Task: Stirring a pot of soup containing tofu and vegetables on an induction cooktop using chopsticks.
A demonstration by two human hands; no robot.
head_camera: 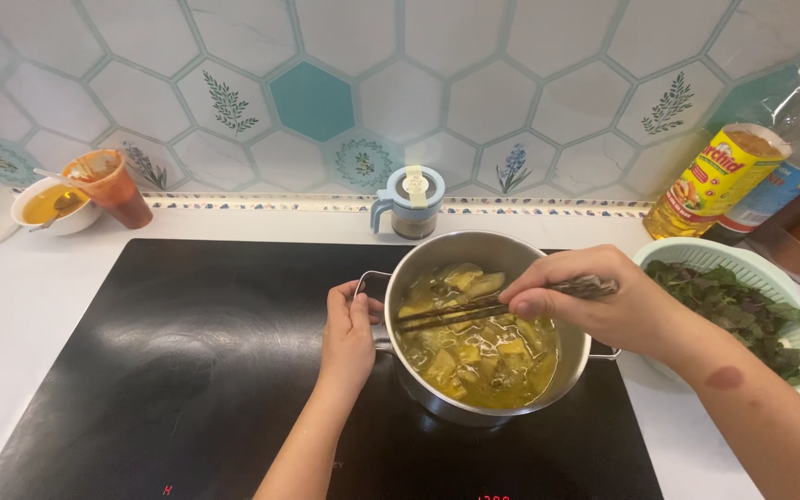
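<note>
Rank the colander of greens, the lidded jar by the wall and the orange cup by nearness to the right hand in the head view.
From the right hand:
1. Colander of greens, just right of it on the counter.
2. Lidded jar, behind the pot at the tiled wall.
3. Orange cup, far left at the wall.

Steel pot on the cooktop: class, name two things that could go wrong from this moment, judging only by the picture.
1. The left hand grips the bare metal handle of the steel pot while the black cooktop shows a lit display; it may burn.
2. The right hand stirs yellow broth with chopsticks low over the rim; splashes could scald.
</note>
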